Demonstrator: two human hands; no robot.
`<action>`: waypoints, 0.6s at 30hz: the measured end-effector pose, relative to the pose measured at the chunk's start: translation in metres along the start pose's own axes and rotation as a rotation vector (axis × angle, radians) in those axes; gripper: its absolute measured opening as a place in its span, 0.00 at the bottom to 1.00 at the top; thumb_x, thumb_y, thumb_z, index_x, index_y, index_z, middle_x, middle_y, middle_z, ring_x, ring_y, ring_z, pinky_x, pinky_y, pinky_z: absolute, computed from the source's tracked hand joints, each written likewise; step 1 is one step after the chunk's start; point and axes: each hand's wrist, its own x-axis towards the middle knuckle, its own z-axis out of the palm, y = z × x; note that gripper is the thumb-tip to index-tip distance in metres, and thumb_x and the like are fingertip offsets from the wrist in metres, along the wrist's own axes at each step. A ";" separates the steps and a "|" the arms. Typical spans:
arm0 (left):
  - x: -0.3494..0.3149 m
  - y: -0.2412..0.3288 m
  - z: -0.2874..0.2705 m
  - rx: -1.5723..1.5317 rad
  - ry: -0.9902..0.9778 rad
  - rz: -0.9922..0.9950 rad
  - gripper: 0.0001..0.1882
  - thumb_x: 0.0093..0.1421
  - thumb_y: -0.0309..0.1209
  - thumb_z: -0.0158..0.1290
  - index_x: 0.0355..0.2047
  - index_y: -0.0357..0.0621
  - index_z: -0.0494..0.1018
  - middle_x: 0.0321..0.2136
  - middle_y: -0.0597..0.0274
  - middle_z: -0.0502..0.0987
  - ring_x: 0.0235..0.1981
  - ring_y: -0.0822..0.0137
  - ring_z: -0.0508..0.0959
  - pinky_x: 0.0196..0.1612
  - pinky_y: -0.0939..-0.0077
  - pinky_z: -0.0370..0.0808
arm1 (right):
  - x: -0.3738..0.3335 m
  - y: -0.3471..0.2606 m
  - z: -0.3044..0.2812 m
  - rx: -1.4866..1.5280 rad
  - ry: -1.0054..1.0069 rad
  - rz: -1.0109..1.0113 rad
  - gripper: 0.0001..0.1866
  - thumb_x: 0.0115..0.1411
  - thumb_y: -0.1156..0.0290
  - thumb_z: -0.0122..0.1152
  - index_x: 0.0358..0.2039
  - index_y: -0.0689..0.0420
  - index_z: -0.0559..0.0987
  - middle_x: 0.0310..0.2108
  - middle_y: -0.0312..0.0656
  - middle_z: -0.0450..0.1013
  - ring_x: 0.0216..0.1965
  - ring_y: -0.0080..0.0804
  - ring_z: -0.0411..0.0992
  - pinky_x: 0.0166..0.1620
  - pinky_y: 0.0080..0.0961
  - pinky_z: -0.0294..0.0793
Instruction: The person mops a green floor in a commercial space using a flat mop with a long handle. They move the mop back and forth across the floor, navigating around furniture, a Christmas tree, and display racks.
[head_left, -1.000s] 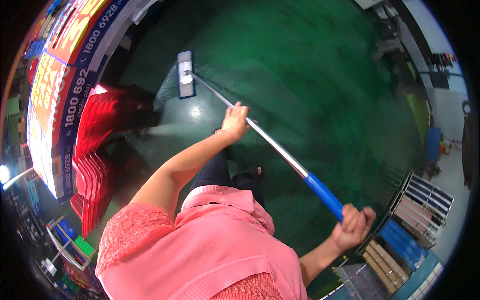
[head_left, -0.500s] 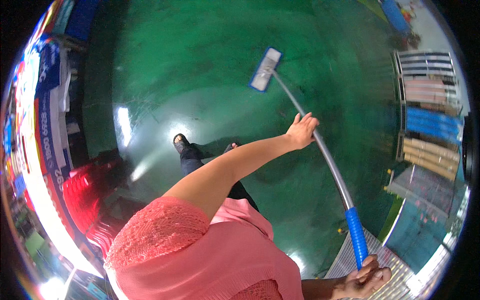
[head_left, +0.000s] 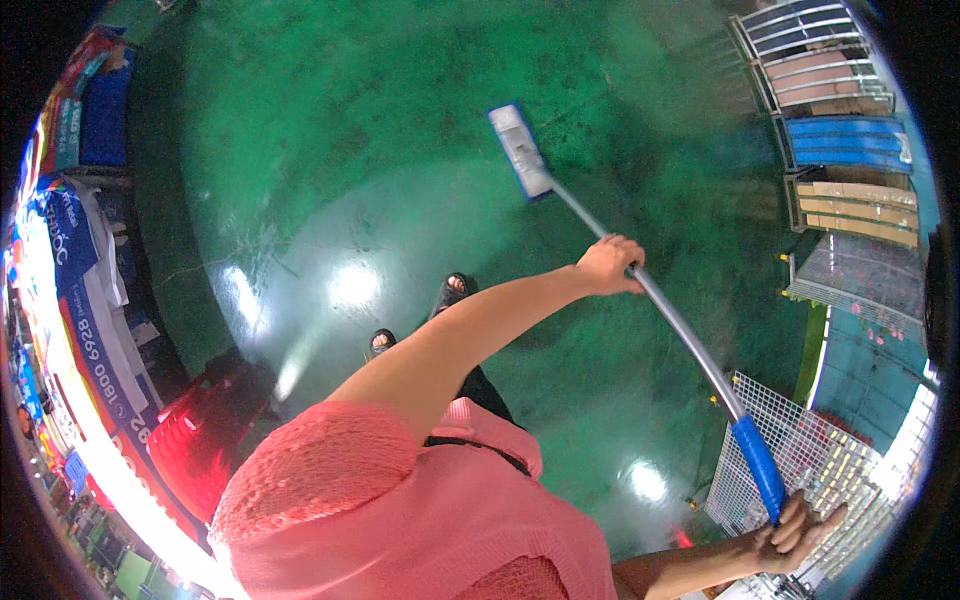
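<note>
A flat mop (head_left: 692, 345) with a metal pole reaches across the green floor. Its grey-white head (head_left: 521, 152), edged by a blue pad, rests on the floor ahead of me. My left hand (head_left: 610, 266) is wrapped round the pole's upper-middle stretch, the bare arm extended across my body. At lower right, my right hand (head_left: 800, 535) grips the top end of the blue handle sleeve (head_left: 759, 465), its fingers curled. Part of that hand's hold is hidden behind the fingers.
Red stacked plastic items (head_left: 200, 430) and a printed banner (head_left: 90, 320) line the left. To the right stand a rack with boards (head_left: 845, 145) and a white wire grid (head_left: 765, 440) near the mop handle. My sandalled feet (head_left: 455, 288) are on the shiny floor.
The mop head has turned, its far end now pointing left. My right hand and the handle end have shifted right. My right foot has come forward of the left, and the view has turned.
</note>
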 end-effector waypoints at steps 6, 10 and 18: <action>-0.157 0.023 -0.065 0.033 0.076 -0.093 0.17 0.40 0.40 0.58 0.27 0.45 0.68 0.28 0.60 0.70 0.37 0.57 0.69 0.44 0.63 0.65 | -0.008 -0.026 -0.035 0.334 -0.454 -0.031 0.26 0.60 0.72 0.39 0.55 0.74 0.50 0.09 0.29 0.49 0.12 0.15 0.46 0.27 0.17 0.56; -0.283 0.007 -0.108 0.154 0.252 -0.238 0.16 0.41 0.39 0.57 0.27 0.43 0.68 0.28 0.57 0.71 0.37 0.55 0.70 0.45 0.62 0.65 | -0.058 -0.020 0.023 0.504 -0.407 0.218 0.28 0.58 0.70 0.41 0.56 0.70 0.51 0.10 0.29 0.50 0.11 0.17 0.48 0.26 0.21 0.58; -0.564 -0.060 -0.194 0.518 0.550 -0.769 0.16 0.41 0.32 0.57 0.32 0.45 0.69 0.33 0.56 0.71 0.41 0.54 0.69 0.44 0.62 0.65 | -0.289 -0.016 0.176 0.716 -0.898 0.457 0.15 0.54 0.72 0.45 0.38 0.70 0.66 0.08 0.29 0.52 0.10 0.17 0.50 0.19 0.23 0.60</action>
